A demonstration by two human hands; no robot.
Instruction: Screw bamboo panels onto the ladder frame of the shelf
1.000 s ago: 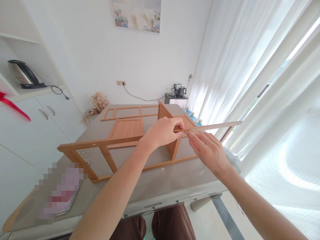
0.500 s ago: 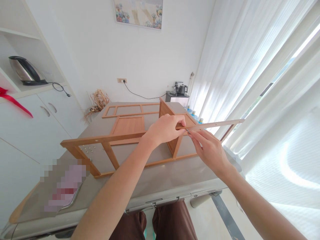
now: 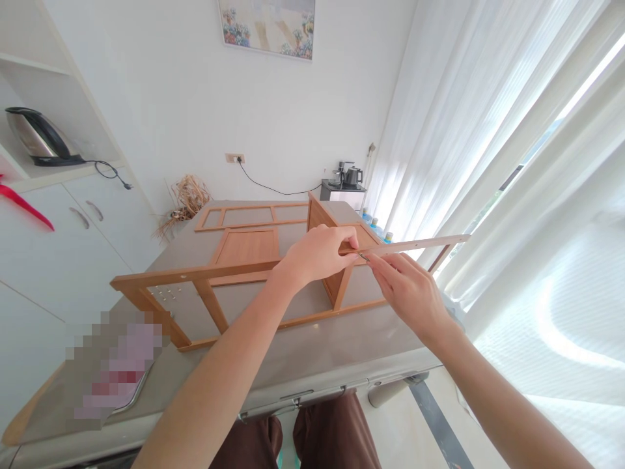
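A wooden frame (image 3: 239,268) with crossbars stands on edge on the table. One wooden panel (image 3: 319,215) is set upright against it at about its middle. My left hand (image 3: 319,254) is closed over the frame's top rail where the panel meets it, with thumb and fingers bent around the wood. Just to the right, the fingertips of my right hand (image 3: 407,290) pinch a small, thin metal piece (image 3: 364,257) against the rail, close to my left fingertips. Its exact kind is too small to make out.
Flat on the grey table (image 3: 293,352) lie a second wooden frame (image 3: 244,208) and another panel (image 3: 249,246). Several small fittings (image 3: 168,293) sit behind the frame's left end. A blurred-out object (image 3: 117,371) is at the front left. White curtains (image 3: 488,130) hang at right.
The whole view has shifted slightly left. My right fingers have turned a little around the metal piece; my left hand keeps its hold on the frame.
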